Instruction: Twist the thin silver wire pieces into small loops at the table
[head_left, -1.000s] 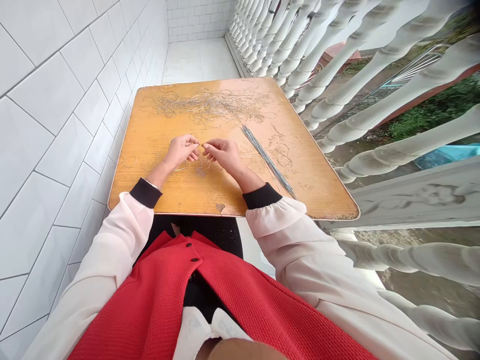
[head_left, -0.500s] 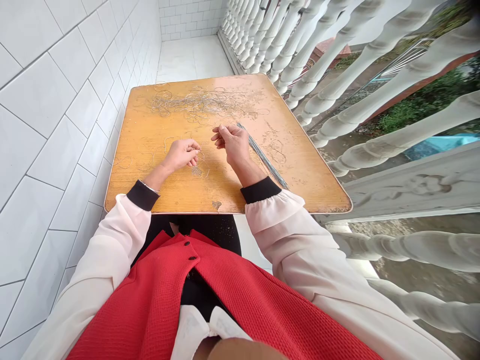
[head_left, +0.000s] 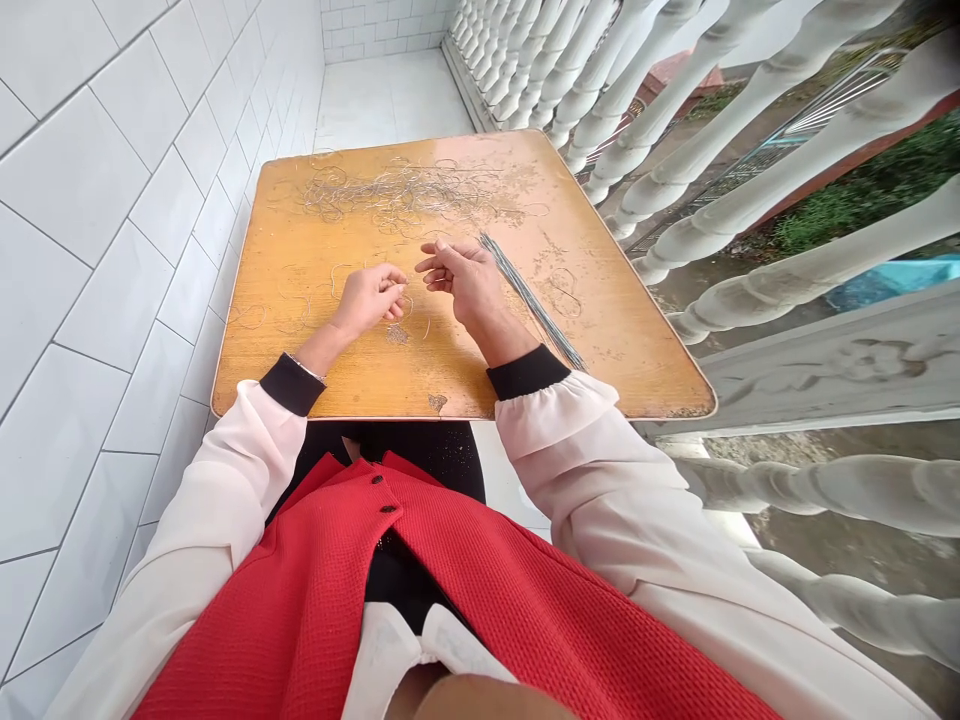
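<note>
- Although the left hand (head_left: 367, 303) was curled above the tabletop, its fingertips were hidden, so I couldn't tell whether they held anything.
- The right hand (head_left: 463, 283) stood just beside it, fingers loosely curved and slightly parted, with no hold visible.
- Thin wire loops (head_left: 409, 195) lay tangled on the worn wooden tabletop (head_left: 262, 370), beyond both hands.
- A bundle of straight wires (head_left: 531, 305) lay near the right hand, on its outer side.
</note>
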